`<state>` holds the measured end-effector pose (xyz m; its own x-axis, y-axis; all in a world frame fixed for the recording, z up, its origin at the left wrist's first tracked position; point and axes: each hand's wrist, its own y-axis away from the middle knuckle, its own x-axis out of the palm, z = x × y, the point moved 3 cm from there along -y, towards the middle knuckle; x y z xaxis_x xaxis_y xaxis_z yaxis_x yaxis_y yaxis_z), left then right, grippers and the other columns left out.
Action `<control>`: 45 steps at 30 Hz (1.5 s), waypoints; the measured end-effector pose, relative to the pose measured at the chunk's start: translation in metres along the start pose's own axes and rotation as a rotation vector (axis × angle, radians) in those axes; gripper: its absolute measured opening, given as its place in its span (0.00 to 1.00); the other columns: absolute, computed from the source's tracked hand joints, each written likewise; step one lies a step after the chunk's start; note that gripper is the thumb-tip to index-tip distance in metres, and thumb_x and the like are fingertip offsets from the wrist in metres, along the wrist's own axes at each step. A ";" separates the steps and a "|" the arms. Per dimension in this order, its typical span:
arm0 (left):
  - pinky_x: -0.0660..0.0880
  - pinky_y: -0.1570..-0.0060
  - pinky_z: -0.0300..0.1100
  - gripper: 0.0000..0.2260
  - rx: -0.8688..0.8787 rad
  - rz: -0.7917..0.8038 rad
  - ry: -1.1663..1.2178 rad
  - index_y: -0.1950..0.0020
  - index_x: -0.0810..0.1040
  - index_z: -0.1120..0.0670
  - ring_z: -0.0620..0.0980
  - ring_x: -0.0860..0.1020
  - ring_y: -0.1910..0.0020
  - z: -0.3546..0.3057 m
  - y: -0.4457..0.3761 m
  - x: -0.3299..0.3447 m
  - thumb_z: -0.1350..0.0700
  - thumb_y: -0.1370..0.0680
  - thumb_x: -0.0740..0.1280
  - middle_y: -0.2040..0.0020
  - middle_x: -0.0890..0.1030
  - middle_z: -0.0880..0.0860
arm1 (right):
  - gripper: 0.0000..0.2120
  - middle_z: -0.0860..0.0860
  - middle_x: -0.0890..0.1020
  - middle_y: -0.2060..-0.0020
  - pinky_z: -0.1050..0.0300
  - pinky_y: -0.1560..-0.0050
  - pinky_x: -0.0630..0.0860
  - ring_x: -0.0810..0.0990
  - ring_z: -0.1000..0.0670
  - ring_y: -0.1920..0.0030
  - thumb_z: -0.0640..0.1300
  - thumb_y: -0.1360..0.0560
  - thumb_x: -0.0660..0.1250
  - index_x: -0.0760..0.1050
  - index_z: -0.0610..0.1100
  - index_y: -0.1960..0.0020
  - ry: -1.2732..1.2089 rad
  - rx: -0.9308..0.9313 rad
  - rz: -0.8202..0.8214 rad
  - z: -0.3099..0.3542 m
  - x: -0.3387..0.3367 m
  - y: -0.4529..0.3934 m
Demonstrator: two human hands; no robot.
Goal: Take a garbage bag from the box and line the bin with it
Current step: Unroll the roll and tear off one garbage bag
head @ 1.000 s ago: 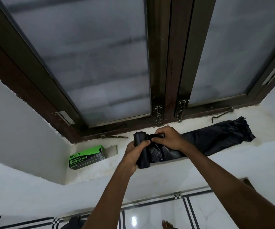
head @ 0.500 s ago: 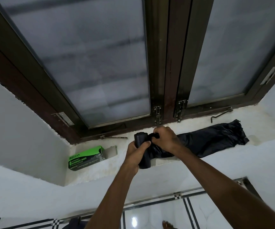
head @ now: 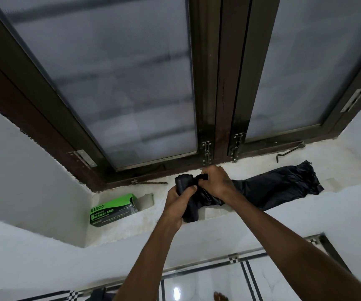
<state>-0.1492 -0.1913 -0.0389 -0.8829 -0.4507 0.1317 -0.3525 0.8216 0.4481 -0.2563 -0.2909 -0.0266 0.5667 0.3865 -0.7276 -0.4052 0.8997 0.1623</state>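
Observation:
A black roll of garbage bags [head: 186,187] stands over the white window sill [head: 340,170], and my left hand [head: 178,203] is shut on it from below. My right hand [head: 215,181] pinches the unrolled black garbage bag [head: 283,185] where it meets the roll. That bag stretches flat to the right along the sill, its far end crumpled. The green and black garbage bag box [head: 113,210] lies on the sill to the left, its flap open. No bin is clearly in view.
A dark wooden window frame [head: 216,105] with frosted panes rises just behind the sill, with latches and a metal hook [head: 290,152]. Below lies a glossy white tiled floor [head: 207,283] with black stripes. A bare foot [head: 219,297] shows at the bottom edge.
Both hands stay at the roll, shifting slightly upward towards the window frame. The free end of the bag has drawn a little leftward along the sill.

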 end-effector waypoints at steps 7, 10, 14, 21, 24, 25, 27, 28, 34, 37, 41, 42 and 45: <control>0.78 0.57 0.40 0.09 0.008 -0.003 -0.026 0.44 0.79 0.53 0.50 0.81 0.52 0.001 -0.001 -0.001 0.57 0.23 0.70 0.50 0.84 0.55 | 0.07 0.43 0.83 0.65 0.56 0.65 0.73 0.82 0.45 0.61 0.39 0.28 0.69 0.78 0.40 0.65 -0.018 0.013 -0.012 -0.001 0.000 -0.002; 0.79 0.54 0.43 0.09 0.013 0.009 -0.037 0.44 0.79 0.53 0.52 0.82 0.50 0.003 -0.001 -0.001 0.57 0.24 0.70 0.49 0.84 0.56 | 0.06 0.42 0.84 0.64 0.54 0.62 0.76 0.83 0.45 0.61 0.39 0.27 0.69 0.81 0.38 0.62 -0.024 0.021 0.000 -0.005 -0.001 -0.002; 0.80 0.47 0.50 0.09 0.025 0.012 -0.056 0.44 0.79 0.53 0.55 0.82 0.48 0.004 -0.004 -0.002 0.56 0.24 0.71 0.49 0.84 0.56 | 0.06 0.42 0.84 0.64 0.51 0.61 0.79 0.83 0.45 0.61 0.39 0.27 0.69 0.81 0.37 0.61 -0.035 0.032 -0.001 -0.004 -0.002 -0.003; 0.79 0.44 0.53 0.10 0.031 0.015 -0.035 0.44 0.79 0.54 0.57 0.82 0.47 0.006 -0.005 -0.002 0.57 0.24 0.71 0.49 0.84 0.58 | 0.07 0.41 0.83 0.65 0.55 0.65 0.73 0.82 0.44 0.61 0.38 0.28 0.68 0.80 0.36 0.63 -0.059 0.062 -0.014 -0.001 -0.002 -0.005; 0.79 0.44 0.51 0.10 0.034 0.018 -0.022 0.44 0.79 0.55 0.57 0.82 0.47 0.005 -0.003 -0.002 0.58 0.24 0.71 0.48 0.84 0.59 | 0.07 0.40 0.84 0.65 0.53 0.64 0.76 0.83 0.44 0.61 0.37 0.29 0.67 0.80 0.35 0.62 -0.066 0.074 -0.020 0.000 0.000 -0.006; 0.79 0.44 0.51 0.10 0.031 0.017 -0.022 0.43 0.79 0.55 0.57 0.82 0.47 0.005 -0.002 -0.001 0.58 0.24 0.71 0.48 0.84 0.59 | 0.06 0.40 0.84 0.64 0.53 0.63 0.77 0.83 0.44 0.61 0.37 0.29 0.67 0.81 0.35 0.62 -0.067 0.082 -0.019 -0.001 0.000 -0.006; 0.79 0.44 0.52 0.10 0.028 0.012 -0.022 0.44 0.79 0.54 0.57 0.82 0.47 0.006 -0.002 -0.002 0.58 0.25 0.71 0.48 0.84 0.58 | 0.06 0.40 0.84 0.64 0.54 0.63 0.77 0.83 0.44 0.61 0.36 0.28 0.68 0.81 0.35 0.61 -0.064 0.089 -0.017 -0.001 0.002 -0.007; 0.79 0.43 0.53 0.10 0.028 0.012 -0.023 0.44 0.79 0.54 0.58 0.82 0.47 0.006 -0.001 -0.003 0.58 0.25 0.71 0.48 0.84 0.58 | 0.06 0.40 0.84 0.64 0.54 0.63 0.76 0.83 0.44 0.61 0.36 0.28 0.68 0.81 0.35 0.61 -0.060 0.093 -0.015 0.000 0.002 -0.008; 0.79 0.49 0.46 0.11 0.084 0.022 -0.003 0.43 0.79 0.54 0.54 0.81 0.48 -0.001 0.003 -0.002 0.58 0.25 0.72 0.49 0.84 0.56 | 0.06 0.42 0.81 0.63 0.56 0.61 0.72 0.82 0.42 0.55 0.38 0.27 0.67 0.80 0.35 0.59 -0.016 0.159 -0.034 -0.018 0.001 -0.013; 0.78 0.63 0.35 0.07 0.108 0.040 0.035 0.48 0.78 0.54 0.45 0.83 0.61 -0.021 0.003 0.000 0.60 0.24 0.71 0.62 0.85 0.48 | 0.07 0.40 0.80 0.62 0.58 0.61 0.68 0.82 0.39 0.52 0.39 0.27 0.68 0.79 0.36 0.60 0.034 0.201 -0.018 -0.043 -0.007 -0.010; 0.79 0.64 0.40 0.04 0.044 -0.014 0.065 0.52 0.78 0.56 0.50 0.82 0.64 -0.033 -0.002 -0.003 0.59 0.24 0.70 0.63 0.83 0.54 | 0.07 0.39 0.84 0.57 0.59 0.59 0.69 0.83 0.41 0.52 0.42 0.25 0.69 0.81 0.39 0.57 -0.032 0.150 -0.027 -0.041 -0.016 -0.014; 0.81 0.60 0.43 0.04 0.027 -0.036 0.075 0.52 0.78 0.56 0.52 0.82 0.62 -0.032 -0.003 -0.006 0.58 0.24 0.71 0.61 0.83 0.56 | 0.07 0.40 0.85 0.54 0.59 0.58 0.71 0.83 0.42 0.51 0.43 0.24 0.69 0.82 0.41 0.56 -0.046 0.124 -0.019 -0.039 -0.018 -0.016; 0.79 0.47 0.52 0.06 -0.013 -0.075 0.115 0.50 0.78 0.55 0.57 0.81 0.54 -0.029 -0.006 -0.013 0.57 0.25 0.71 0.53 0.82 0.59 | 0.11 0.44 0.85 0.50 0.55 0.50 0.75 0.82 0.44 0.47 0.48 0.21 0.66 0.82 0.42 0.46 -0.103 0.103 0.021 -0.048 -0.024 -0.020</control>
<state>-0.1262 -0.2003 -0.0177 -0.8126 -0.5483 0.1974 -0.4116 0.7799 0.4716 -0.2965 -0.3278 -0.0448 0.6319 0.4193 -0.6518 -0.3445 0.9053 0.2484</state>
